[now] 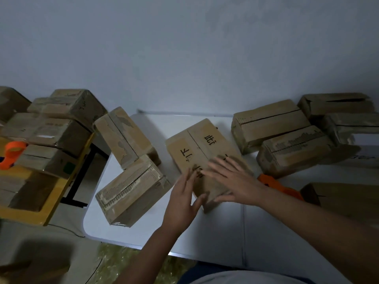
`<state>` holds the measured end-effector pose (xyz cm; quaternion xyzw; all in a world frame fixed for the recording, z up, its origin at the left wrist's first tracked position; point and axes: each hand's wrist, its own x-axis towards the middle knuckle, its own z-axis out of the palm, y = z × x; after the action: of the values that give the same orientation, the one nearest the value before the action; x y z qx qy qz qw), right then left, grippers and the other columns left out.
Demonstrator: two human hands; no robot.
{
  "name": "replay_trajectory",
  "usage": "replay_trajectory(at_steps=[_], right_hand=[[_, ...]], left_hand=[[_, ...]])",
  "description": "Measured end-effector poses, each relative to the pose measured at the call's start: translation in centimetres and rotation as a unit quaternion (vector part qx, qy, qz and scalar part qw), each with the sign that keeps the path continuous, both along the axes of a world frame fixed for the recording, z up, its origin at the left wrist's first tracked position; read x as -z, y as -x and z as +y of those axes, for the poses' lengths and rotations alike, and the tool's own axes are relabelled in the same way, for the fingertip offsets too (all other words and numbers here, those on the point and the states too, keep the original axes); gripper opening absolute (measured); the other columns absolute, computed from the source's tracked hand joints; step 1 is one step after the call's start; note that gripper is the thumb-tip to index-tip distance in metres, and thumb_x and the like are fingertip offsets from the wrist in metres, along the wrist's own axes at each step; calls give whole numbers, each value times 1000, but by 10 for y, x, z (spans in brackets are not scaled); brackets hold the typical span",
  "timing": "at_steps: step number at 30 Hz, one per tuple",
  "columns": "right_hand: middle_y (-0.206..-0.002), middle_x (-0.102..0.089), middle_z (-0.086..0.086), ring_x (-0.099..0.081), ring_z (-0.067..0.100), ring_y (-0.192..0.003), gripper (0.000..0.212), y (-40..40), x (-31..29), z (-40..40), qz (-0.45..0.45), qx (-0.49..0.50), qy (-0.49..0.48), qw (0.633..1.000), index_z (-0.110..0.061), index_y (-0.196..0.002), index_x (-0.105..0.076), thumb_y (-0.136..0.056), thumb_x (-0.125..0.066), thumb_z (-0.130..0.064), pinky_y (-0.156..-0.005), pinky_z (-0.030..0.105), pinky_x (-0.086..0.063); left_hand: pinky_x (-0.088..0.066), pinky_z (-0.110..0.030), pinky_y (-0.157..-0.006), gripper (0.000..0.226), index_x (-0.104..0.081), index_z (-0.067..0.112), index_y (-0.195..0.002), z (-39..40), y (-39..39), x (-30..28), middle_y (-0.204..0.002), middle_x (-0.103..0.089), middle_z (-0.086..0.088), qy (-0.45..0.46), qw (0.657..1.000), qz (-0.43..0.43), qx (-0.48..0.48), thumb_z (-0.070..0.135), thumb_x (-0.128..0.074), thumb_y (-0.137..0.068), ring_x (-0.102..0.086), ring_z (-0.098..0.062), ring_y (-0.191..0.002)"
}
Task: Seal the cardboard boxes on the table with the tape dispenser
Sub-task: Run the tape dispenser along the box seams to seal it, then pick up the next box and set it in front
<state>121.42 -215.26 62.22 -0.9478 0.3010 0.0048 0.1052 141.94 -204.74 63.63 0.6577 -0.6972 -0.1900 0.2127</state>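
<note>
printed cardboard box [202,158] mid-table, seam up | left hand [182,198] and right hand [231,180] flat, fingers spread, likely steadying flaps for taping | orange tape dispenser [276,186] beside right wrist, within reach

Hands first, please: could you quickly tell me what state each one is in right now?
Left hand: open, fingers straight, against the near left side of the printed box.
Right hand: open, fingers spread flat on top of that box.
</note>
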Motion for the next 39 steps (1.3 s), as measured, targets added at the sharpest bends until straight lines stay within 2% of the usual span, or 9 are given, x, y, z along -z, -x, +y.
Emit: replay_trajectory(at_steps=[4, 7, 12, 20, 23, 27, 31, 36, 39], right_hand=[[-162, -9, -8, -8, 13, -148, 67, 32, -2, 1, -136, 206, -72, 966, -30, -153, -18, -94, -32, -59, -118, 51, -19], [-160, -15, -6, -18, 15, -146, 67, 44, 0, 1, -150, 272, -96, 946, -25, -152, -24, -92, -36, -54, -117, 45, -18], [-158, -24, -1, -24, 16, -144, 71, 66, 14, -1, -144, 300, -103, 937, -21, -148, -32, -91, -25, -62, -115, 41, -24], [-152, -36, 3, -34, 21, -139, 61, 75, 21, -13, -142, 324, -141, 925, -16, -145, -38, -95, -40, -52, -114, 37, -28], [-151, -38, 4, -35, 22, -139, 53, 73, 26, -18, -140, 314, -144, 928, -16, -145, -38, -98, -48, -40, -114, 37, -28], [-148, -42, 7, -42, 24, -135, 64, 75, 22, -22, -119, 281, -117, 945, -14, -143, -42, -94, -32, -54, -111, 39, -34], [-148, -41, 3, -41, 19, -133, 59, 99, 10, -25, -143, 285, -107, 942, -17, -142, -42, -94, -35, -51, -111, 39, -34], [-144, -43, 3, -39, 15, -132, 43, 163, -8, -43, -209, 401, -90, 887, -17, -141, -44, -100, -47, -32, -111, 37, -34], [-144, -41, 11, -38, 26, -133, 45, 204, -5, -58, -197, 512, -80, 832, -9, -140, -43, -99, -51, -26, -108, 38, -33]], left_hand=[[-14, -49, -120, 75, -28, 15, -154, -30, 28, 18, -164, -14, -6, 19, 985, -119, 125, 64, -36, -98, -16, -31, -150], [-11, -58, -119, 77, -19, 15, -156, -49, 35, 30, -165, -5, -8, -9, 967, -196, 163, 58, -39, -97, -6, -37, -150], [14, -56, -114, 71, 9, 34, -156, -90, 15, 24, -159, 29, 5, -86, 959, -236, 130, 58, -24, -98, 21, -42, -146], [5, -66, -115, 61, -6, 36, -156, -171, -18, 7, -165, 12, 5, -150, 970, -191, -12, 47, -33, -103, 12, -46, -148], [4, -65, -117, 61, -12, 32, -156, -187, -27, 5, -166, 9, 7, -134, 974, -179, -42, 39, -40, -102, 10, -41, -149], [1, -58, -120, 63, -19, 25, -155, -196, -29, 3, -166, 2, 2, -114, 977, -156, -92, 18, -48, -99, 4, -37, -151], [-7, -54, -120, 61, -30, 18, -152, -187, 4, 13, -165, -14, -6, -26, 991, -134, -12, 7, -47, -94, -8, -32, -151], [-24, -47, -120, 56, -40, 22, -148, -170, 78, 31, -164, -20, -2, -14, 990, -33, 134, 12, -58, -96, -22, -23, -149], [-24, -25, -116, 54, -42, 24, -147, -167, 119, 31, -162, -25, 3, -67, 983, 60, 161, 14, -59, -97, -28, -14, -145]])
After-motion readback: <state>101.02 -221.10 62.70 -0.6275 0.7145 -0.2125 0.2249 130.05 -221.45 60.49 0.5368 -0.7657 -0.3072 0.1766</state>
